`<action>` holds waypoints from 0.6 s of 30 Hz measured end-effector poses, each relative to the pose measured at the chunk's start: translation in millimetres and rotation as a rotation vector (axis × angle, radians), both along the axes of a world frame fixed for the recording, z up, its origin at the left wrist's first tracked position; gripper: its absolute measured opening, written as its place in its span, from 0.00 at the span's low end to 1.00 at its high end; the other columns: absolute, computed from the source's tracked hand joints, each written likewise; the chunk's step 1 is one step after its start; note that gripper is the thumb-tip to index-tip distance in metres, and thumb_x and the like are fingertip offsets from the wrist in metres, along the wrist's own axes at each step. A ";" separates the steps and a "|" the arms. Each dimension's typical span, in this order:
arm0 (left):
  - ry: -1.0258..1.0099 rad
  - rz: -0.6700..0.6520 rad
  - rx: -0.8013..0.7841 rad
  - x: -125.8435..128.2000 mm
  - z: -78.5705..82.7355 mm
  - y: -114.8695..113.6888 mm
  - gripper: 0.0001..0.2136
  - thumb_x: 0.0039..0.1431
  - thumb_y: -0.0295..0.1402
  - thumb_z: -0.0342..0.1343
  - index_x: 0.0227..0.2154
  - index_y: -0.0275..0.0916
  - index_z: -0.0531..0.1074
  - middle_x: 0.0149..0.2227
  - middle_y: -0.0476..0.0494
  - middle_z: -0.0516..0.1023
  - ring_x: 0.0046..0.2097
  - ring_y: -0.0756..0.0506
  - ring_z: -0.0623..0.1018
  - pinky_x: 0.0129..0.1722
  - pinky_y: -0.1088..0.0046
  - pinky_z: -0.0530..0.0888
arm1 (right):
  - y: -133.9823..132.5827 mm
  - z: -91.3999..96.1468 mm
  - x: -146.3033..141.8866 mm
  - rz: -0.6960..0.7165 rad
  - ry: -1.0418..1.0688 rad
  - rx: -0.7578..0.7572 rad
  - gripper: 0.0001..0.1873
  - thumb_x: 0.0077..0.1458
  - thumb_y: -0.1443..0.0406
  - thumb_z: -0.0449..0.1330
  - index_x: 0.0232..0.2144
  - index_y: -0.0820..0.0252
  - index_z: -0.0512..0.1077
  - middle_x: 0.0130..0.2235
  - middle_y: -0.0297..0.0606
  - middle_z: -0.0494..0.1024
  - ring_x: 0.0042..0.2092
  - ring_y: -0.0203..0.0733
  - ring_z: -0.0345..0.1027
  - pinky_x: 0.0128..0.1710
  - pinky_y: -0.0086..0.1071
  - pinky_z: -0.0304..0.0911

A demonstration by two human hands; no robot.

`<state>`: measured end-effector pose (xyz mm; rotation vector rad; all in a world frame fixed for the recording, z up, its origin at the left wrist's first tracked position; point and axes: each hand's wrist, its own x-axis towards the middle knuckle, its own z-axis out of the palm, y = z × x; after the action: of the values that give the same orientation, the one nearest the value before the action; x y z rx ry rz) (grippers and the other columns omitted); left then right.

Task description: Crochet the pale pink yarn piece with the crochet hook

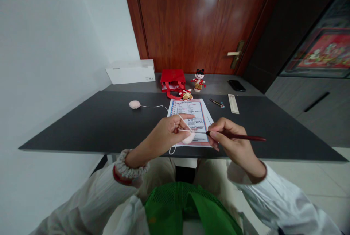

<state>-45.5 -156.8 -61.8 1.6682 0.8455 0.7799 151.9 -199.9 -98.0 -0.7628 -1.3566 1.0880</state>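
My left hand pinches a small pale pink crochet piece, with yarn wound over its fingers. My right hand is closed round the dark red handle of a crochet hook. The hook's thin metal shaft points left and meets the upper edge of the crochet piece. A strand of yarn runs from my left hand across the table to a pale pink yarn ball. Beneath both hands lies a printed pattern sheet.
On the dark table stand a white box, a red bag and a crocheted doll. A second doll figure lies by the bag. Small scissors, a pale narrow packet and a black phone are to the right.
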 end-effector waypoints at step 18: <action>-0.052 0.046 0.025 -0.7 -3.3 -1.8 0.03 0.49 0.26 0.60 0.27 0.35 0.71 0.55 0.38 0.71 0.46 0.44 0.75 0.44 0.67 0.69 | -20.7 3.6 -11.3 -0.268 -0.211 0.126 0.07 0.55 0.65 0.61 0.26 0.58 0.69 0.22 0.31 0.69 0.23 0.33 0.58 0.22 0.28 0.52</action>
<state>-46.2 -158.6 -65.0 1.6482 0.8437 0.8651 140.6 -220.6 -94.5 -0.9548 -1.4361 0.7201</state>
